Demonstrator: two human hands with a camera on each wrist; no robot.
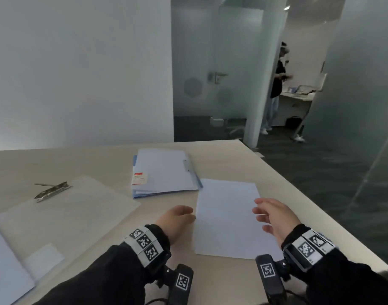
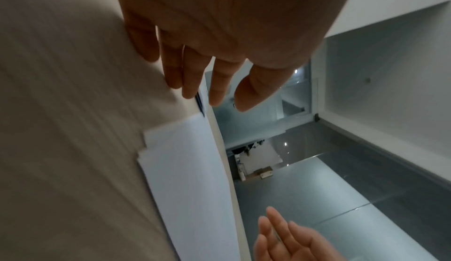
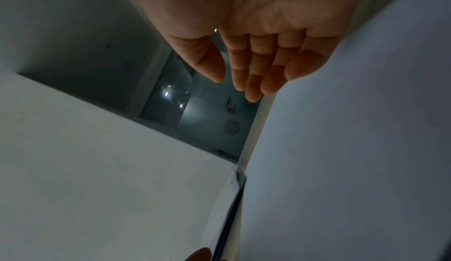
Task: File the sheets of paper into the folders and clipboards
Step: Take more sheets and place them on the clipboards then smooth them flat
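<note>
Two loose hands either side of a sheet on the desk.

We see the sheet (image 1: 227, 219) lying flat on the desk (image 1: 243, 164), near its right edge. Our left hand (image 1: 176, 221) sits just beside the sheet's left edge, fingers straight and relaxed, gripping nothing — whether they touch the paper we cannot tell. Our right hand (image 1: 274, 216) hovers over the sheet's right side, fingers spread and lightly bent, also holding nothing. Behind the sheet, a blue folder (image 1: 164, 172) lies closed with its near right corner just beside the sheet's far left corner. Well to the left lies a clipboard (image 1: 63, 208) with its metal clip (image 1: 52, 191) at the far end, and an open folder (image 1: 6, 269) at the left edge — one pale card on it.
</note>
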